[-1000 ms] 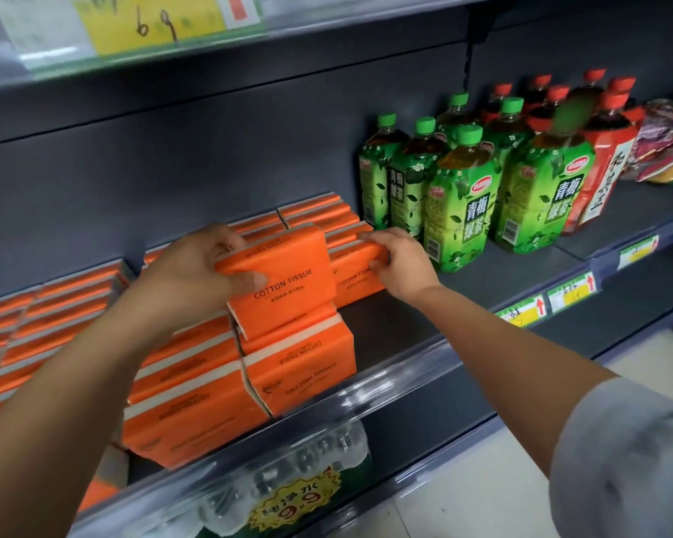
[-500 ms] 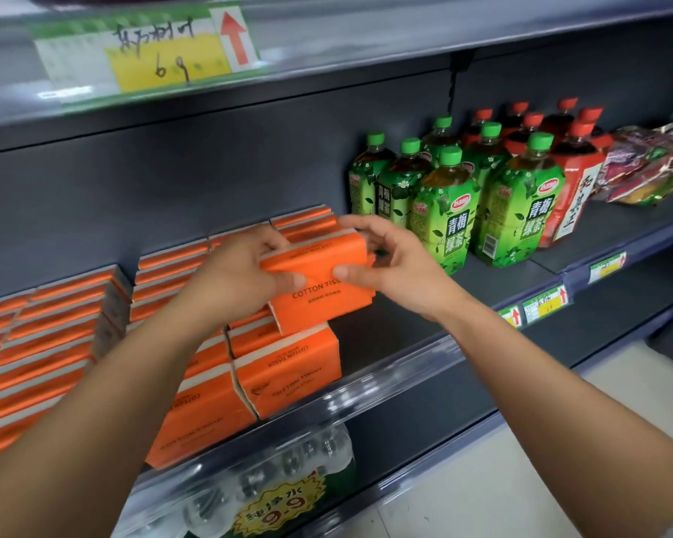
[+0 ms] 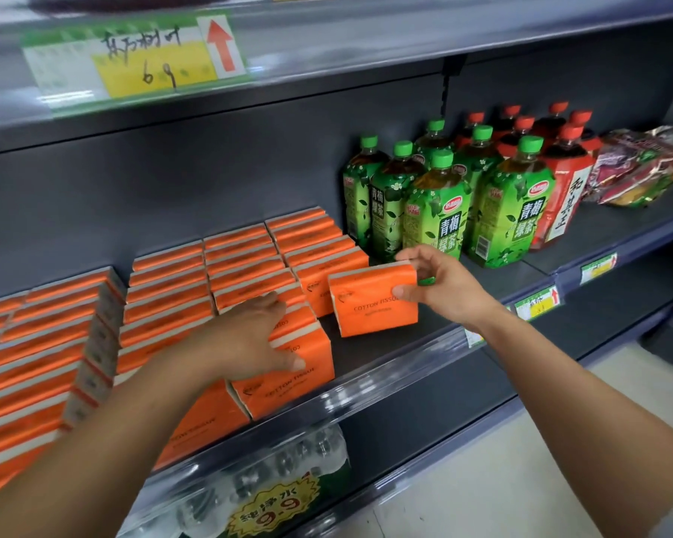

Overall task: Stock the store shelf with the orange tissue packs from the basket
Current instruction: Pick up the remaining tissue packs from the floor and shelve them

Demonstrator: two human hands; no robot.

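Filling the shelf [image 3: 385,347] from the left, rows of packs [image 3: 245,266], up to a bare strip beside the bottles [image 3: 436,211]. Stood in that strip, just in front of the last row, long axis running left to right: one pack [image 3: 370,304]. Pinched at its right end by the right hand [image 3: 447,289], thumb in front, fingers [image 3: 416,256] curled over the top. Laid on the front stack, fingers spread, holding nothing: the left hand [image 3: 249,335]. Judged nearer for seating it: the right.
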